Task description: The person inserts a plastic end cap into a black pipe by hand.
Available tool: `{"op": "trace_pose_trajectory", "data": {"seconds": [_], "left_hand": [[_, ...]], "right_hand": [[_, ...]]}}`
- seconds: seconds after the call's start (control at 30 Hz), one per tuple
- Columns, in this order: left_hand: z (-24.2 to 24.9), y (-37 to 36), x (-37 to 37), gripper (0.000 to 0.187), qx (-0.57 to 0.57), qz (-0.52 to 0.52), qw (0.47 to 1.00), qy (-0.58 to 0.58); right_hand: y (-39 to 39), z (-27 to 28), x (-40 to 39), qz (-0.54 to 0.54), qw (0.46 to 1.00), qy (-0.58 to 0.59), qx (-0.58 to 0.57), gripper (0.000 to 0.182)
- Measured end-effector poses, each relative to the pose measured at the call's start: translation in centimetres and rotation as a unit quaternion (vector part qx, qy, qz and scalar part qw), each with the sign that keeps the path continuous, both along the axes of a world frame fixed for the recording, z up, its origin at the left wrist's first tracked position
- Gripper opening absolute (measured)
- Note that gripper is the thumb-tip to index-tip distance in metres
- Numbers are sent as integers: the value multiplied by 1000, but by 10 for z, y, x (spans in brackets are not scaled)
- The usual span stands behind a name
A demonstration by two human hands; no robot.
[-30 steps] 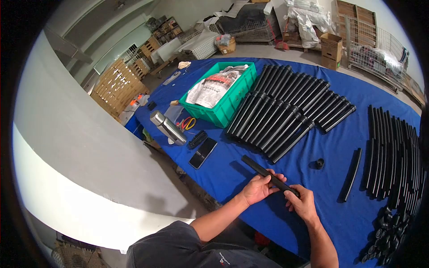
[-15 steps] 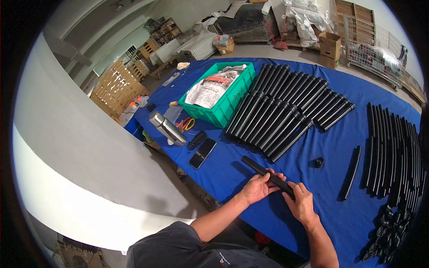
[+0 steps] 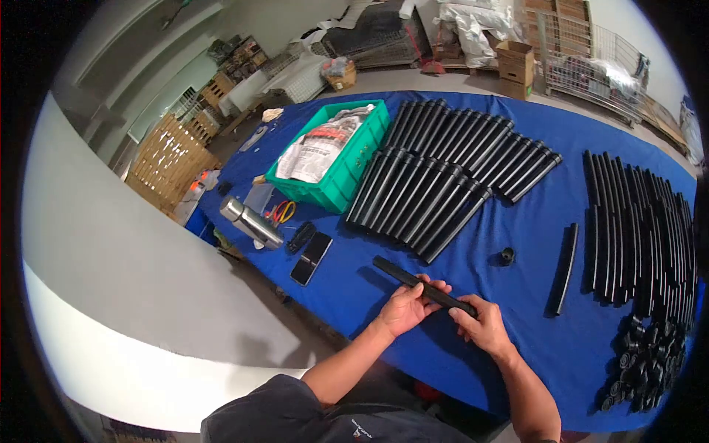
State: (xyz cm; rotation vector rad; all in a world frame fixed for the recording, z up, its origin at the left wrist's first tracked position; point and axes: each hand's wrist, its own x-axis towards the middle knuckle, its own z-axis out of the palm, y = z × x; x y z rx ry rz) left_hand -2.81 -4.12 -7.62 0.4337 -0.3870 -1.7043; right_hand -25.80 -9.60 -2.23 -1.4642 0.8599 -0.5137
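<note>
A black plastic tube [image 3: 395, 271] slants between my two hands above the blue cloth. My left hand [image 3: 408, 306] is closed around its middle, thumb on top and fingers beneath. At the tube's near end my right hand [image 3: 484, 326] grips it, its fingers covering that end. Beyond my right hand, a single black ring-shaped cap [image 3: 507, 256] lies on the cloth. Farther right rests one loose thin black tube [image 3: 567, 269], slightly curved. Capped black tubes [image 3: 428, 199] lie side by side in overlapping rows ahead of my hands.
A green crate [image 3: 329, 193] with newspaper inside stands at the far left of the blue cloth [image 3: 458, 369]. Near it are a steel flask [image 3: 251, 221], scissors [image 3: 283, 212] and a phone [image 3: 311, 259]. Many thin tubes [image 3: 639, 229] and a heap of caps [image 3: 642, 365] lie right.
The whole view has shifted, so the table's things appear farther left. My right hand's fingers have changed position slightly at the tube's near end; both hands still hold the tube.
</note>
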Motion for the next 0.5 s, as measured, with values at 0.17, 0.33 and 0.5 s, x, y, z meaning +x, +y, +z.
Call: {"op": "trace_pose_trajectory", "data": {"seconds": [0.17, 0.33, 0.5], "left_hand": [[0, 0, 0, 22, -3, 16, 1000, -11], [3, 2, 0, 23, 12, 31, 999, -14], [-4, 1, 0, 25, 25, 50, 998, -34]], "right_hand": [[3, -24, 3, -47, 942, -11, -333, 39], [-2, -11, -1, -1, 996, -40, 73, 41], [-6, -47, 9, -90, 878, -61, -467, 42]]}}
